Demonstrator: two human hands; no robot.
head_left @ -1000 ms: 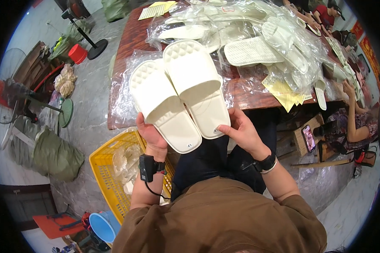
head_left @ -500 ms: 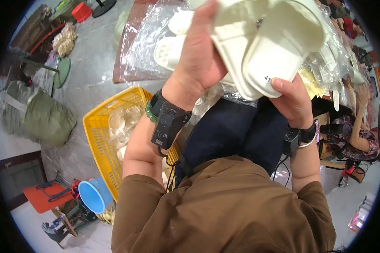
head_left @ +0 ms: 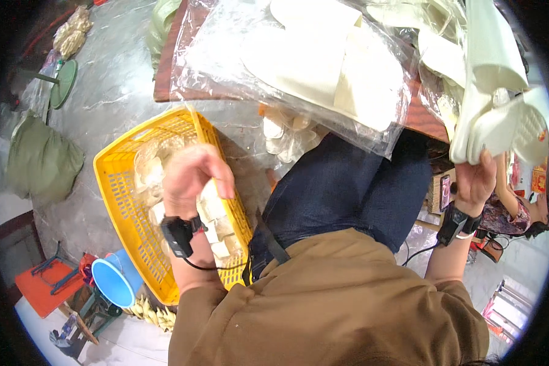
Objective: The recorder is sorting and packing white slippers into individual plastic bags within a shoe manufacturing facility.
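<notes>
My right hand (head_left: 477, 177), closed, grips a pair of pale cream slippers (head_left: 479, 125) by their lower ends, at the table's right side. Over the yellow plastic basket (head_left: 113, 210) on my left hovers my left hand (head_left: 192, 174). Its fingers are loosely bent, and nothing shows in them. White pieces and crumpled clear wrapping (head_left: 155, 165) lie inside the basket. On the table in front of me, a clear plastic bag (head_left: 381, 137) covers more pale slippers (head_left: 299, 58).
The brown table (head_left: 165, 82) spans the front, with more slippers (head_left: 442, 58) at its right. A blue bucket (head_left: 113, 283) and red folding seat (head_left: 43, 290) stand beyond the basket. A green sack (head_left: 43, 158) sits at far left. Another person's arm (head_left: 506, 198) shows at right.
My left hand has left the slippers and moved left and down over the basket. My right hand has carried the pair to the right. Bagged slippers on the table now show in front.
</notes>
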